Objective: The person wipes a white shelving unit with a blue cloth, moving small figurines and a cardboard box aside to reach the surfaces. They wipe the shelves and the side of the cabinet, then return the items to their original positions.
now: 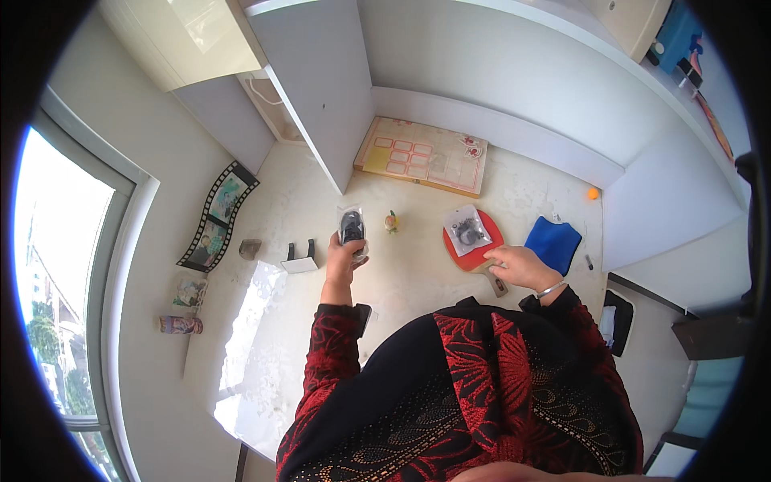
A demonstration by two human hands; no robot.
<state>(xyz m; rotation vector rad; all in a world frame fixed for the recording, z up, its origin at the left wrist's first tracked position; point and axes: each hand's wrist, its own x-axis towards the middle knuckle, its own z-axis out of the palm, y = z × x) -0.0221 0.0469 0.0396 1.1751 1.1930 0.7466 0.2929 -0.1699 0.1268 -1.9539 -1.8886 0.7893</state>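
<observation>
My left hand (pixel 343 260) grips a black object in a clear plastic bag (pixel 352 228), held over the desk. At the right, my right hand (pixel 523 265) hovers at the handle end of a red table tennis paddle (pixel 497 238), its fingers loosely bent; whether it touches the paddle I cannot tell. On the paddle's red face lies a clear plastic packet (pixel 468 232) with a dark coiled item inside. A small colourful figurine (pixel 391 222) stands between the hands. Just beyond my right hand lies a folded blue cloth (pixel 551 242).
A flat box with a printed lid (pixel 421 156) lies against the back panel. At the right are an orange ball (pixel 593 193) and a small dark stick-like object (pixel 589 262). A white holder with black prongs (pixel 300 260) and a small translucent block (pixel 249 249) are at the left.
</observation>
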